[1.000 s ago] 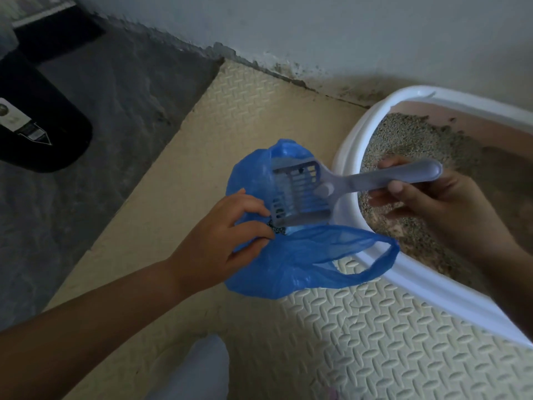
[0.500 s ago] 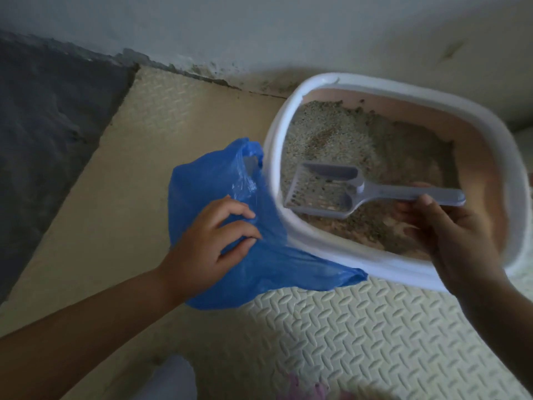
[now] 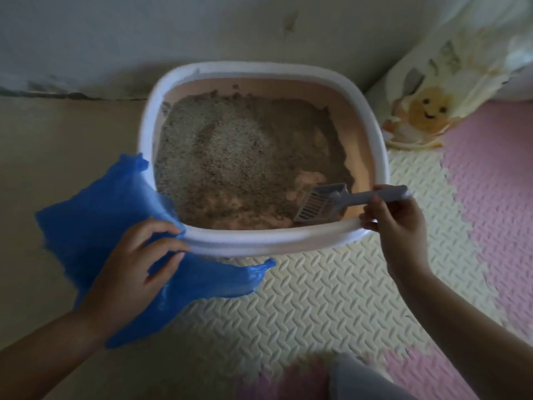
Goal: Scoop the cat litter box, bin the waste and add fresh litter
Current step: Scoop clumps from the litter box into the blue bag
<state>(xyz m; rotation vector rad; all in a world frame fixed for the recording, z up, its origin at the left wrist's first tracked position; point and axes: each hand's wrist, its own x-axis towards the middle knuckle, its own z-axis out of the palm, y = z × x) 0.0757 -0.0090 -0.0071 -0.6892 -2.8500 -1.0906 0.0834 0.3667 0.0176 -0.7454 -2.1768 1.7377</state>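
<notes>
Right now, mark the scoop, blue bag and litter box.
scoop (image 3: 343, 199), head view, neck between slotted head and handle.
blue bag (image 3: 95, 226), head view, crumpled plastic near its middle.
litter box (image 3: 259, 241), head view, near white rim.

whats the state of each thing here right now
litter box: uncovered, litter uneven, bare patches near the front
scoop: head down in the near right corner, looks empty
blue bag: slack on the mat, against the box rim
left hand: holds the blue bag
right hand: grips the scoop handle
</notes>
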